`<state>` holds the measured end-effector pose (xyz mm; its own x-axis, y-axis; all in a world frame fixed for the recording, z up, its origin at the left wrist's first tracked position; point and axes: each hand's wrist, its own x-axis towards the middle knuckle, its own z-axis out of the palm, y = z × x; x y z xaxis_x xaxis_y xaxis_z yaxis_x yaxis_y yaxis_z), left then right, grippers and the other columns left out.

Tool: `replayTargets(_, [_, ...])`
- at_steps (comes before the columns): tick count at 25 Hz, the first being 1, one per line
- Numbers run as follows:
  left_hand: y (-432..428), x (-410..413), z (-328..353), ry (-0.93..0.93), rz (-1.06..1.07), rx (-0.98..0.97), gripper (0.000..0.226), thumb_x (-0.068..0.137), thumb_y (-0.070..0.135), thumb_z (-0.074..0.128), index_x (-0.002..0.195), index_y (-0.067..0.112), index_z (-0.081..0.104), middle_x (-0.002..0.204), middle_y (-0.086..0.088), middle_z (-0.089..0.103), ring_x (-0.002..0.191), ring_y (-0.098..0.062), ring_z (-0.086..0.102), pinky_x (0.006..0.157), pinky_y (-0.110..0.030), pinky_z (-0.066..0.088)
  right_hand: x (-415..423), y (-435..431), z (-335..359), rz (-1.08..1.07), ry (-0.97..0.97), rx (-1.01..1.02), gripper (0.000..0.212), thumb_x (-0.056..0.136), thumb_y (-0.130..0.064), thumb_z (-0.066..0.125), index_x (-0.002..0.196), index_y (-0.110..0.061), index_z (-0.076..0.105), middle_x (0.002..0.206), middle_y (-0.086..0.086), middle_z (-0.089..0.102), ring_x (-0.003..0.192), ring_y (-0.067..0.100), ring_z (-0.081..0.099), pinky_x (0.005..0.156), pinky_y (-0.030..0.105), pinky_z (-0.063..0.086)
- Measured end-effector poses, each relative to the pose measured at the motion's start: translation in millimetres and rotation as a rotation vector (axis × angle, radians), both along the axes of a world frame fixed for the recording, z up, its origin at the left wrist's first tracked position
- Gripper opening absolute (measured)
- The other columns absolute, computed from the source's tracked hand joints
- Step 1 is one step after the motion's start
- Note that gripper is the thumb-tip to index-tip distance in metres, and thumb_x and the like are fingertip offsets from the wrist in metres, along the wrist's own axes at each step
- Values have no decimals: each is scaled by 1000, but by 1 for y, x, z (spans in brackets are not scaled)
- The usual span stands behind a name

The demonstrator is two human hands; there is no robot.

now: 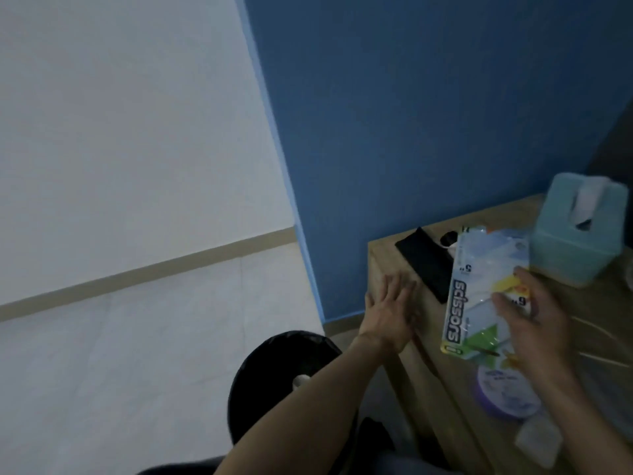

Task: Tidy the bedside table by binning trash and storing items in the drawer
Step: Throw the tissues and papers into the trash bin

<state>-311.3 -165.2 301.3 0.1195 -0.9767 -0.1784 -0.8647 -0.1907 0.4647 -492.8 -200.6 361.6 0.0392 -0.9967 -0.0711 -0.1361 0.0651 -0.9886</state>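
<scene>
My right hand [537,323] grips a scissors package [479,296], a plastic-fronted card with the word "scissors" down its edge, held above the wooden bedside table [387,255]. My left hand [390,313] lies flat with fingers spread against the table's left front edge, holding nothing. A black bin [274,371] lined with a dark bag stands on the floor below and left of the table; something small and pale lies inside it.
On the table are a flat black object [424,262] at the back left, a teal tissue box [579,231] at the back right, a round purple-rimmed container [503,392] and a small clear box [537,440] near the front. A blue wall stands behind.
</scene>
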Motion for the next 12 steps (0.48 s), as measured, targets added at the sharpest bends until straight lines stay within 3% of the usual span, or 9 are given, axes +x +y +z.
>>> replayTargets(4, [54,37,-17,17,91,15,58,98,31,41,150,20,18,162,-1,-2,148,-23,-10,116,-55,-2,55,36,-3,214,-12,4,46,85,-4,59,123,-29,53,119,6,57,81,1,60,59,2,47])
replayTargets(7, [140,74,-57,73,395,98,49,97,25,40,144,17,31,161,-3,8,149,-23,-1,117,-54,6,93,71,-27,400,57,113,49,84,-1,56,123,-30,54,115,6,59,84,11,58,59,5,48])
replayTargets(10, [234,101,-104,58,549,321,49,97,25,38,145,17,31,161,-4,9,149,-25,1,116,-56,7,129,107,-65,513,175,185,51,82,8,53,127,-18,54,112,9,56,79,10,54,53,1,43])
replayTargets(12, [266,109,-122,60,567,387,51,96,24,40,145,16,30,161,-6,9,149,-27,2,117,-56,7,149,127,-93,581,246,230,50,83,9,52,127,-17,53,112,12,56,78,14,53,55,13,46])
